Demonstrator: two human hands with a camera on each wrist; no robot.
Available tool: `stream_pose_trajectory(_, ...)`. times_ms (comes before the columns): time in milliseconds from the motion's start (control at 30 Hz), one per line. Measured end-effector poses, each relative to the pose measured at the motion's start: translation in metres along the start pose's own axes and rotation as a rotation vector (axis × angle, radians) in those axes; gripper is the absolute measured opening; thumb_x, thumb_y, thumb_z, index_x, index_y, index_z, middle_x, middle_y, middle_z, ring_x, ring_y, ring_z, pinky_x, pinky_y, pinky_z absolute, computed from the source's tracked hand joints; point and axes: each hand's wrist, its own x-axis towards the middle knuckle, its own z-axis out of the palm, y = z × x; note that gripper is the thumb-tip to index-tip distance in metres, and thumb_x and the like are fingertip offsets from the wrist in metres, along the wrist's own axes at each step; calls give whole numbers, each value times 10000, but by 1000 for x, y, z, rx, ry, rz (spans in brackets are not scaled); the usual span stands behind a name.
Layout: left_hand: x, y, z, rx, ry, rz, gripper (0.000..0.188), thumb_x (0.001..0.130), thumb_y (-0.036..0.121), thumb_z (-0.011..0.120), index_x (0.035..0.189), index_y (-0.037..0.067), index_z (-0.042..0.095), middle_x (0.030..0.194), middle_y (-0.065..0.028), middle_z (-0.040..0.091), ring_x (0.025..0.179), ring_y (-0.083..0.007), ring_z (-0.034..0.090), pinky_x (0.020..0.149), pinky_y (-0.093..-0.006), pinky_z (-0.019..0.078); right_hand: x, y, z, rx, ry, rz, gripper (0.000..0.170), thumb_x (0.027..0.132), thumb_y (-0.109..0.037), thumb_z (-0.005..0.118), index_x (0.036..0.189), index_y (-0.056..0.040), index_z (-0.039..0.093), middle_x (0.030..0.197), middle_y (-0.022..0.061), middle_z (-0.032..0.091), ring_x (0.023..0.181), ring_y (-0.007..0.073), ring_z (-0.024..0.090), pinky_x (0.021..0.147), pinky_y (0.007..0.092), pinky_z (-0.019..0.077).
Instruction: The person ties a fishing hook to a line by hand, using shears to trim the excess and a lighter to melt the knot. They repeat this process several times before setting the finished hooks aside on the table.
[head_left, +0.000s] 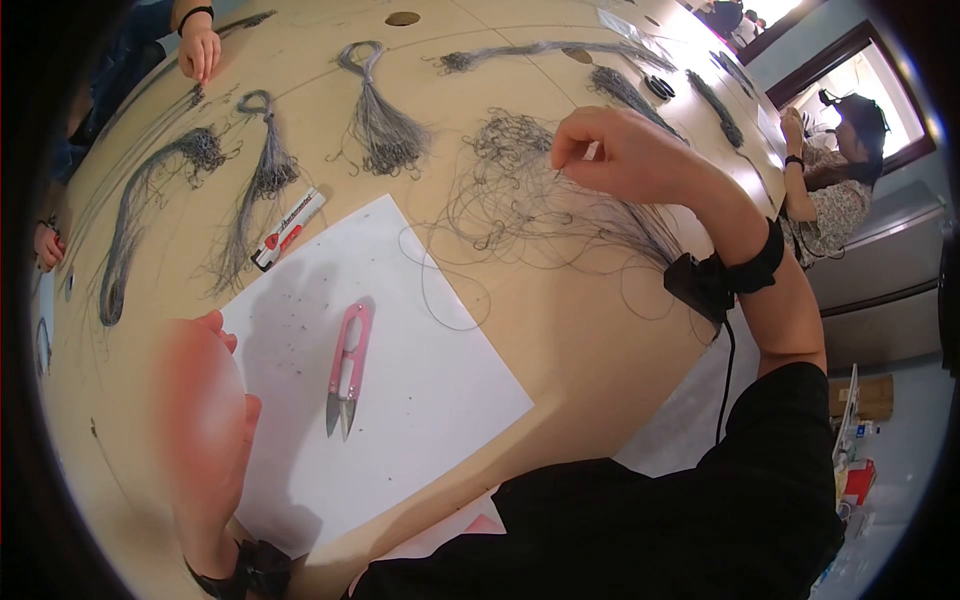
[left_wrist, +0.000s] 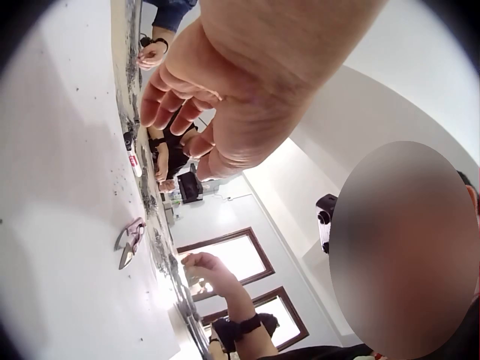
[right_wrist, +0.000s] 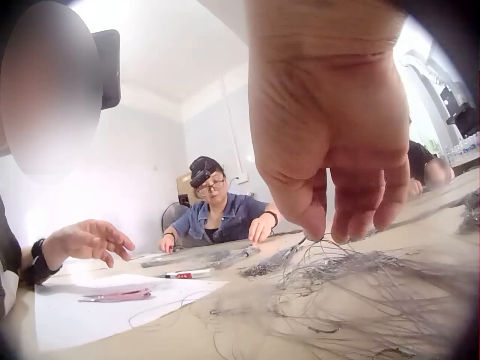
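Note:
A loose tangle of thin grey line with small hooks [head_left: 515, 205] spreads over the table in the head view. Above its right part is my right hand [head_left: 625, 155], thumb and fingertips brought together on a thin strand. The right wrist view shows that hand [right_wrist: 337, 150] pointing down at the tangle [right_wrist: 337, 277], fine loops at its fingertips. My left hand [head_left: 205, 430] hovers at the white sheet's left side, fingers loosely bent and holding nothing; the left wrist view shows it too [left_wrist: 232, 97]. Pink-handled snips [head_left: 349, 370] lie on the white sheet [head_left: 420, 420], touched by neither hand.
A capped marker [head_left: 290, 228] lies by the sheet's upper left edge. Bundles of grey line [head_left: 380, 120] are set around the table [head_left: 580, 370], with black scissors [head_left: 659, 88] at the far side. Other people sit across and at the right. Dark specks dot the sheet.

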Motion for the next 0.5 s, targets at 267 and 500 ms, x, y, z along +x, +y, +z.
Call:
stream_pose_trajectory(267,1,2,0,-1,-11,-16,348,641,21,528,986,33,484,1122,-122,414,966,-183,434,740,-270,362,2,-3,-8,-58,-16,110,138,660,-59,501,770,9,550,613,68,530,563,130,494,533,242,391)
stream_pose_trajectory(500,1,1,0,-11,-3,-20,362,634,8,536,991,39,487,1122,-114,418,963,-175,436,734,-269,364,9,3,-11,221,134,-22,195,721,-89,510,889,10,522,668,5,520,597,75,472,551,203,385)
